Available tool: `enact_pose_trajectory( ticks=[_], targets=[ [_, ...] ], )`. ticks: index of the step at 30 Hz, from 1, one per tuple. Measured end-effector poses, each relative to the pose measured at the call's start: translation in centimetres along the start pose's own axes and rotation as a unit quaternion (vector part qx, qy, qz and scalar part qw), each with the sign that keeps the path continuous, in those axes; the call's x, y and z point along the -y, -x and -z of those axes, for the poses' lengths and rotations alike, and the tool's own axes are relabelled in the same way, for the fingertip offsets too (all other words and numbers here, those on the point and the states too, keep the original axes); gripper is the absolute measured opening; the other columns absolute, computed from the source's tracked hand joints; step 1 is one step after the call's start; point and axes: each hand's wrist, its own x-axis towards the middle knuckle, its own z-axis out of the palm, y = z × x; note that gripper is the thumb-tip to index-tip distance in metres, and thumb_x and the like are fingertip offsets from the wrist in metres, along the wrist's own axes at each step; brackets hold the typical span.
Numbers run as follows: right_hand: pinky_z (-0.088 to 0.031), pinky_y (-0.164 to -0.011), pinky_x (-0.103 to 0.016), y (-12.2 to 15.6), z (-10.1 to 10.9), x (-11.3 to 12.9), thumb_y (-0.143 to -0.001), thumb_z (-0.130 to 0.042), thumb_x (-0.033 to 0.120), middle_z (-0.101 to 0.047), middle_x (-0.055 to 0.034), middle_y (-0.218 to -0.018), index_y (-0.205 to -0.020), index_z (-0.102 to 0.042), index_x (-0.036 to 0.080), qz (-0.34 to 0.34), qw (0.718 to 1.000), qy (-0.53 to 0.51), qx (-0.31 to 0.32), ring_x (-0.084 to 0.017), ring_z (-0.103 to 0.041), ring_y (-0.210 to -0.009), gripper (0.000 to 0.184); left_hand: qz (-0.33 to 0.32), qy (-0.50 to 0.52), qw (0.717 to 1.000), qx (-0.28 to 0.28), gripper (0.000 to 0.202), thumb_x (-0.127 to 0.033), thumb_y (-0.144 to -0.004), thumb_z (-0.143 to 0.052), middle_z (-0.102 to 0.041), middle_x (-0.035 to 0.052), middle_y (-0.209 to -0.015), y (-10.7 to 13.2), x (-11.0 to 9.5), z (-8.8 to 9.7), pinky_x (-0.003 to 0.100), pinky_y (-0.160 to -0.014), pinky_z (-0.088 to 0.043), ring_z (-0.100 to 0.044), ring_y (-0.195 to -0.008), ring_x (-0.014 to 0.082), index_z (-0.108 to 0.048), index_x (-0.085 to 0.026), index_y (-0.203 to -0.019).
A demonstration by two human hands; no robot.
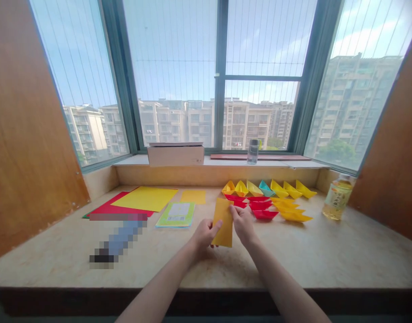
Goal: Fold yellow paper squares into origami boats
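Observation:
Between my two hands is a folded yellow-orange paper [224, 226], a tall narrow rectangle held up off the counter. My left hand [206, 234] grips its left edge, thumb across the front and fingers behind. At the upper right edge, my right hand [242, 220] pinches the same paper. Just beyond my hands stand rows of folded paper boats: red boats [265, 215], orange-yellow boats [295, 217], and a back row of yellow boats [278, 189] with one turquoise boat [266, 188] among them.
Left of my hands lies a pack of coloured paper [175, 215], with a yellow square sheet [193, 196] behind it. Large yellow [145, 198] and red sheets [107, 207] overlap farther left. A bottle of amber drink [338, 197] stands right; a white box [175, 154] and clear cup [252, 151] occupy the sill.

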Motion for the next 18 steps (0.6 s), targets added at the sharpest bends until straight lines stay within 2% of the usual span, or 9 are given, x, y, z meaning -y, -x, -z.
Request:
enact_pose_trajectory(
  ticks=[3, 6, 10, 14, 18],
  targets=[
    [-0.037, -0.049, -0.026, 0.3, 0.0, 0.0, -0.082, -0.052, 0.067, -0.06, -0.0043, -0.062, -0.066, -0.059, 0.015, 0.007, 1.0, -0.003, -0.024, -0.016, -0.048, -0.054, 0.055, -0.001, 0.007, 1.0, -0.003, 0.065, -0.077, -0.077, -0.046, -0.058, 0.0019, -0.052, 1.2, 0.5, -0.8, 0.02, -0.034, -0.036, -0.053, -0.038, 0.0117, -0.057, -0.013, -0.072],
    [-0.036, -0.046, -0.025, 0.3, 0.1, 0.2, -0.082, -0.048, 0.071, -0.057, -0.0032, -0.058, -0.064, -0.056, 0.017, 0.016, 0.999, -0.001, -0.038, -0.015, -0.047, -0.051, 0.058, 0.001, 0.009, 1.0, 0.012, 0.066, -0.078, -0.075, -0.048, -0.055, 0.0005, -0.047, 2.0, 0.7, -1.1, 0.02, -0.035, -0.036, -0.051, -0.037, 0.011, -0.057, -0.013, -0.068],
    [-0.035, -0.045, -0.025, 0.5, 0.3, 0.9, -0.08, -0.053, 0.069, -0.053, -0.0009, -0.055, -0.06, -0.052, 0.018, 0.037, 0.998, 0.017, -0.047, -0.014, -0.043, -0.05, 0.055, 0.012, 0.016, 0.999, 0.037, 0.069, -0.078, -0.074, -0.049, -0.057, 0.0025, -0.048, 2.2, 0.7, -1.0, 0.021, -0.038, -0.037, -0.053, -0.038, 0.0117, -0.061, -0.011, -0.067],
    [-0.032, -0.045, -0.024, 0.2, 0.3, 1.3, -0.082, -0.055, 0.065, -0.05, 0.0014, -0.053, -0.059, -0.048, 0.019, 0.046, 0.997, 0.039, -0.045, -0.012, -0.041, -0.049, 0.052, 0.012, 0.039, 0.998, 0.052, 0.068, -0.075, -0.076, -0.051, -0.062, 0.0056, -0.054, 1.0, 0.4, -0.7, 0.022, -0.04, -0.039, -0.055, -0.041, 0.0135, -0.066, -0.008, -0.075],
    [-0.035, -0.045, -0.024, -1.4, 0.1, 0.6, -0.086, -0.048, 0.067, -0.053, 0.0003, -0.055, -0.065, -0.053, 0.019, 0.02, 0.998, 0.051, -0.006, -0.014, -0.045, -0.05, 0.052, -0.019, 0.063, 0.998, -0.008, 0.054, -0.062, -0.079, -0.06, -0.067, 0.0078, -0.068, -2.1, 0.0, 0.0, 0.022, -0.051, -0.045, -0.061, -0.057, 0.0145, -0.066, -0.009, -0.077]
  ],
)
